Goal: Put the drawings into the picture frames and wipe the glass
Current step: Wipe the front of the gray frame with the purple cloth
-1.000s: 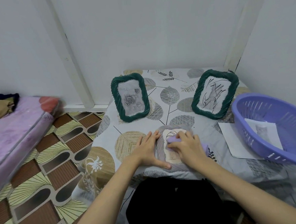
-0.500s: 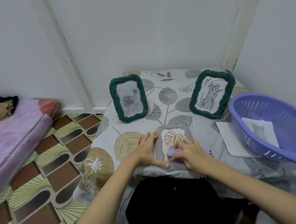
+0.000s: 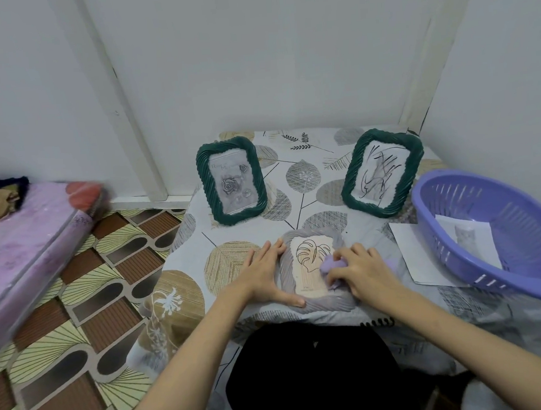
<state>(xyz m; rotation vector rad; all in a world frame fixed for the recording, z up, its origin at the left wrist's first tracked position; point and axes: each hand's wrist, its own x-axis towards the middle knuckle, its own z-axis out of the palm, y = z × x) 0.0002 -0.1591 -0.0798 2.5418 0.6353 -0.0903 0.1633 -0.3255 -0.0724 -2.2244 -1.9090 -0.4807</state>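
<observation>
A grey picture frame (image 3: 287,269) lies flat on the leaf-patterned cloth in front of me, with a leaf drawing (image 3: 309,255) under its glass. My left hand (image 3: 264,274) rests flat against the frame's left edge, thumb along its lower side. My right hand (image 3: 362,270) grips a bunched lilac cloth (image 3: 329,264) and presses it on the right part of the glass. Two green frames stand upright behind: one with a rose drawing (image 3: 231,181), one with a scribbled line drawing (image 3: 382,173).
A lilac plastic basket (image 3: 454,198) stands at the right with a sheet of paper (image 3: 470,235) inside. Another white sheet (image 3: 410,252) lies partly under it. A pink mattress (image 3: 25,241) is at the left, beside patterned floor. White walls close the corner behind.
My right hand with the cloth has slid from the upper middle of the glass down and over to its right side, uncovering the leaf drawing. My left hand has stayed put.
</observation>
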